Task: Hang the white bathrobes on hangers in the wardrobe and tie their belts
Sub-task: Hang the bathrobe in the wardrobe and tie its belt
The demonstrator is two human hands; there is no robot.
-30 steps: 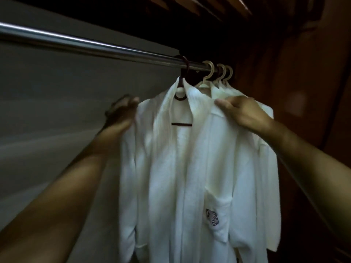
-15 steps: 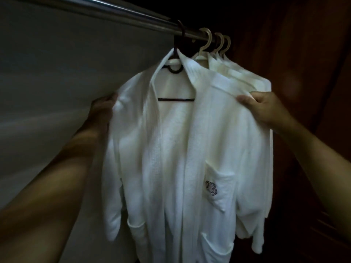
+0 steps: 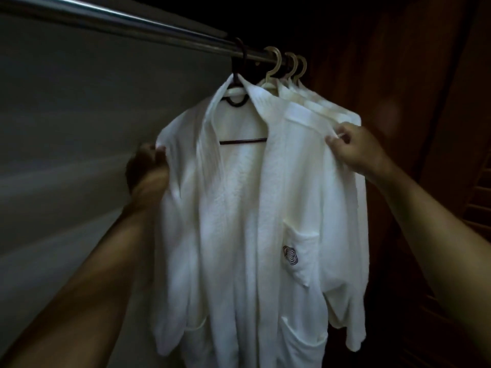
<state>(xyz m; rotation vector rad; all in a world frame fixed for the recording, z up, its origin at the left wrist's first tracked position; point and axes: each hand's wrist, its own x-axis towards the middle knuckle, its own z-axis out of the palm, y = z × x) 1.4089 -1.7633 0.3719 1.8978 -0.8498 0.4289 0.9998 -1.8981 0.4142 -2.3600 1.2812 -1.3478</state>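
Bathrobe work at the wardrobe (image 3: 425, 128), dim light. Steel rail (image 3: 132, 25) runs across the top; everything is placed from it.

- Front bathrobe (image 3: 239, 208) hangs directly under the rail on a dark hanger (image 3: 243, 141), hook over the rail, collar seated at the hanger's neck. The robe is on and bearing its own weight.
- Further along the rail, toward the wooden side, three pale hangers (image 3: 277, 62) sit close together, carrying other bathrobes (image 3: 326, 112) packed just behind the front one. Only their shoulders and one sleeve show.
- Left hand (image 3: 147, 171): below the rail, at the robe's outer shoulder edge, fingers curled into the cloth. In shadow, but it reads as a grip.
- Right hand (image 3: 356, 152): at the opposite shoulder, thumb and fingers pinched on the seam, pulling the fabric outward.
- Robe front hangs open; both lapels fall straight down. Chest pocket (image 3: 300, 251) with dark emblem faces out.
- No belt seen anywhere on the front robe. Whether the robes behind are tied cannot be told; their fronts are hidden.

Judgement: the hanging part looks finished or nearly so. Current step seems to be squaring the shoulders on the hanger. Left to do: close the front, find the belt, tie it.
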